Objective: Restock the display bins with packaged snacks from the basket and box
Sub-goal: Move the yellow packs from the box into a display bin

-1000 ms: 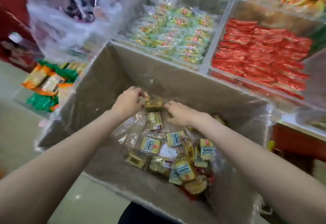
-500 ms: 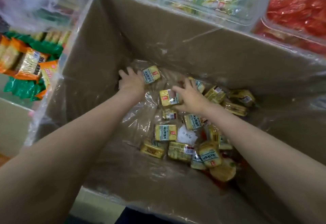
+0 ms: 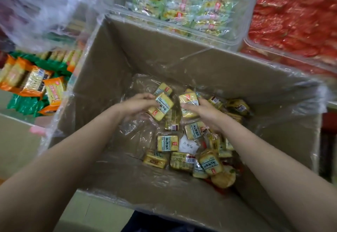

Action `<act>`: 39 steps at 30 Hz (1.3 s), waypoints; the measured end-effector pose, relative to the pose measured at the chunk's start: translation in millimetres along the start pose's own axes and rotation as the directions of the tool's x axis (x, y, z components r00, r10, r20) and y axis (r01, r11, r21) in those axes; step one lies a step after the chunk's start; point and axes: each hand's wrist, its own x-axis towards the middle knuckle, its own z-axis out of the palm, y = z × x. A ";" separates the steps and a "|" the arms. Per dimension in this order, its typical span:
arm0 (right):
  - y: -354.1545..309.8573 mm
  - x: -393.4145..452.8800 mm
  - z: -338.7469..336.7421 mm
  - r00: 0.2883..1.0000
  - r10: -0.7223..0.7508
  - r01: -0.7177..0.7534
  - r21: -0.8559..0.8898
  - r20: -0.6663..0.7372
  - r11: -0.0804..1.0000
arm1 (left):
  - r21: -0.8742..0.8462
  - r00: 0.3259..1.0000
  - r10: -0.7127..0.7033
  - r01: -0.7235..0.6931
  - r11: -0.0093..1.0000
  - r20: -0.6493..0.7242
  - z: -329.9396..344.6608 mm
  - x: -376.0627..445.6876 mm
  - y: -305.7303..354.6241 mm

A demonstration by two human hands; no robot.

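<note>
A large cardboard box (image 3: 209, 71) lined with clear plastic fills the middle of the view. Several yellow snack packets (image 3: 167, 143) lie in a heap on its bottom, toward the right. Both my arms reach down into it. My left hand (image 3: 135, 105) grips a yellow packet (image 3: 161, 106) near the back of the heap. My right hand (image 3: 204, 112) grips another yellow packet (image 3: 188, 102) just to the right of it. A small white paper slip (image 3: 187, 145) lies among the packets.
Behind the box stand clear display bins: one with green-and-yellow packets (image 3: 184, 3), one with red packets (image 3: 295, 16). At the left sits a bin of orange and green packets (image 3: 34, 85). A crumpled clear plastic bag (image 3: 42, 9) hangs at the upper left.
Both hands went from open over the heap to closed round a yellow packet each. The camera has leaned closer over the box.
</note>
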 end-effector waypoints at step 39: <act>35.9 15.9 -6.2 0.997 0.058 -0.077 0.552 0.051 0.830 | 0.436 0.975 0.056 0.044 0.899 -0.213 23.6 71.6 15.1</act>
